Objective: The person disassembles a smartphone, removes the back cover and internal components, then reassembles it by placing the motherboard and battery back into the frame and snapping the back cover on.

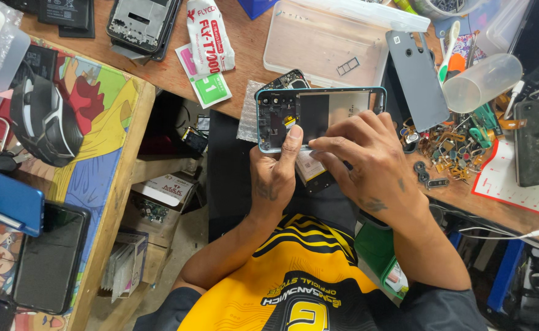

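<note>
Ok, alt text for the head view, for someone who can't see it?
Both hands hold an opened phone with a teal frame over a cluttered workbench: left hand thumb on its edge, right hand fingers on its lower side. A grey back cover lies beside it.

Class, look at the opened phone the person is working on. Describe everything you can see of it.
The opened phone lies flat at the wooden bench edge, back cover off, its teal-edged frame showing. Inside are a dark circuit board at the left and a pale bare bay in the middle. The left hand presses its thumb onto the lower middle; the right hand covers the lower right corner, fingertips on the lower rim. It rests partly on bubble wrap.
</note>
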